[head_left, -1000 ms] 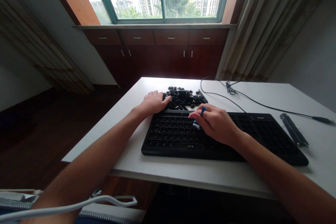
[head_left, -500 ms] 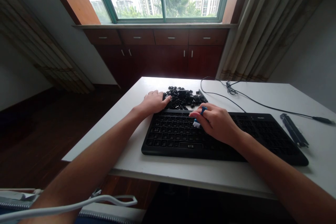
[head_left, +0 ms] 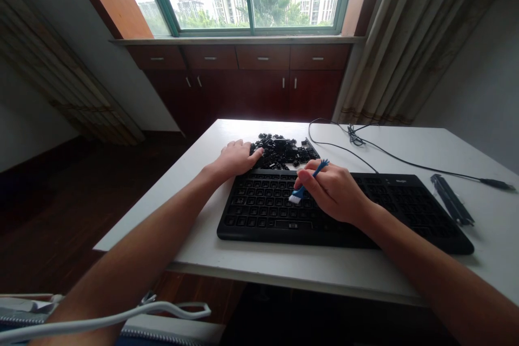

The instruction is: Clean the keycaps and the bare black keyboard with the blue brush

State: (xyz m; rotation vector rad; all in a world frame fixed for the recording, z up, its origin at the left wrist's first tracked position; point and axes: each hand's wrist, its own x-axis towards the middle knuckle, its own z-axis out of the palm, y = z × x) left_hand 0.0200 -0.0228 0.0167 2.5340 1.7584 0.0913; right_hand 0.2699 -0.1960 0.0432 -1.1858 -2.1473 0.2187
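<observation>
A black keyboard [head_left: 405, 211] lies across the white table [head_left: 324, 273], its keycaps removed on the left part. My right hand [head_left: 338, 192] is closed on a small blue brush [head_left: 308, 179] with white bristles, which touch the keyboard's middle rows. My left hand [head_left: 235, 158] lies flat with fingers stretched, resting on the keyboard's far left corner beside a heap of loose black keycaps [head_left: 284, 150].
The keyboard's cable [head_left: 365, 146] loops over the far table to a plug [head_left: 497, 185] at the right. A narrow black strip [head_left: 452, 206] lies right of the keyboard. Wooden cabinets [head_left: 251, 81] under a window stand behind; a white tube [head_left: 121, 316] crosses near my left arm.
My right hand has tilted the brush, its handle now sticking up to the right and the bristles shifted a little left and down on the keys. The left hand stays put.
</observation>
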